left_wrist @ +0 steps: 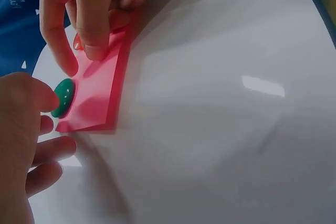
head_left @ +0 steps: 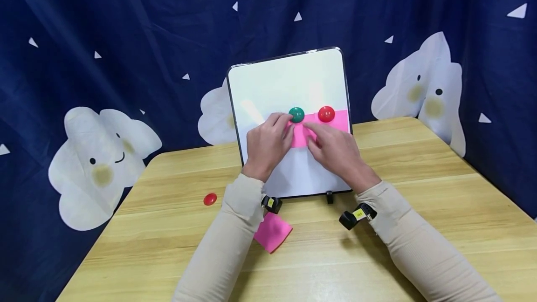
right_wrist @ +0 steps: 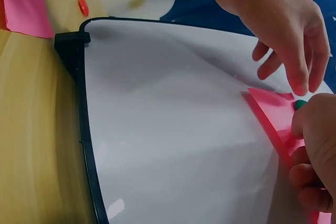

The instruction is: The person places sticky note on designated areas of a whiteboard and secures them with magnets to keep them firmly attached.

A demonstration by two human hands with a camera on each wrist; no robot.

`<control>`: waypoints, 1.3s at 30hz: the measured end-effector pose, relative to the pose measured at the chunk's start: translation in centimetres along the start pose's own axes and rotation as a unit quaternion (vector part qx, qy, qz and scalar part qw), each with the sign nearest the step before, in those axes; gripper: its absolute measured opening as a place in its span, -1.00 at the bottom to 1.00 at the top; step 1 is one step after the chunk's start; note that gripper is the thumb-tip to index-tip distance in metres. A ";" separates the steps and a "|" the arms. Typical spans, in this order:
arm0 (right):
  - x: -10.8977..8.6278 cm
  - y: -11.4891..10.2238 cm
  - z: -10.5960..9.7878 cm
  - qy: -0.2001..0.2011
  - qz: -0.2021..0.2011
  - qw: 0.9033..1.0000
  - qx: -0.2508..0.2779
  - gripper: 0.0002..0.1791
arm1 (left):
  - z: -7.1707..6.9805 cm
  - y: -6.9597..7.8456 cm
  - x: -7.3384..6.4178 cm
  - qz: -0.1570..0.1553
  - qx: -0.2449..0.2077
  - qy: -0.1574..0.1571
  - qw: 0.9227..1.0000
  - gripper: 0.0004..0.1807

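A green round magnet [head_left: 296, 114] and a red round magnet [head_left: 326, 114] sit along the top edge of pink paper [head_left: 299, 140] on a white magnetic board [head_left: 285, 83]. My left hand [head_left: 270, 142] is at the green magnet's left side, one fingertip against its edge in the left wrist view, the other fingers loosely bent. From the right, my right hand [head_left: 337, 151] reaches over the paper, index finger extended just beside the green magnet and thumb over the pink surface. Neither hand visibly grips anything. In the right wrist view, fingers mostly cover the green magnet [right_wrist: 300, 104].
The board stands tilted on a wooden table [head_left: 159, 236], with a black foot [head_left: 329, 197] at its lower edge. Another red magnet [head_left: 210, 199] lies left of the board. Pink sticky notes [head_left: 273, 232] lie by my left forearm. Behind hangs a blue curtain [head_left: 176, 22] with clouds.
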State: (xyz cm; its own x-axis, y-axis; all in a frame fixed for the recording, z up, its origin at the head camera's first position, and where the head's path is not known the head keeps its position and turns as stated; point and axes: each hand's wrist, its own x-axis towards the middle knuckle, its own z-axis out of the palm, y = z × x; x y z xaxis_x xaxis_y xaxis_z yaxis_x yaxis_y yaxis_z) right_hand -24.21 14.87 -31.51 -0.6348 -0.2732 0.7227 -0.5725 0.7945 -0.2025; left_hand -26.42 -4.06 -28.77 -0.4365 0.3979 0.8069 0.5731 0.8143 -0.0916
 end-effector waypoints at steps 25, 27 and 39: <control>-0.1 -0.5 0.3 0.005 0.022 1.000 0.019 -0.89 | -1.4 -1.2 -4.4 -0.033 -0.026 -0.022 0.999 -0.86; -0.1 -0.5 0.4 0.008 0.020 1.000 0.020 -0.89 | -1.6 -1.4 -4.8 -0.037 -0.031 -0.023 0.999 -0.88; -0.2 -1.0 1.0 -0.010 0.014 0.999 0.037 -0.89 | -2.0 -2.0 -6.4 -0.038 -0.049 -0.038 0.997 -0.87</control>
State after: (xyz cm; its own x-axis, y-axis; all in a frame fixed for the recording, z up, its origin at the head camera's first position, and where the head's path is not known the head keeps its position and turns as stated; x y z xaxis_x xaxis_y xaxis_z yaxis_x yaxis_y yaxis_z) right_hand -23.98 13.58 -32.10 -0.6609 -0.2629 0.7029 -0.5911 0.7595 -0.2717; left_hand -23.40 -9.07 -32.63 -0.5305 0.3705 0.7624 0.5997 0.7997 0.0286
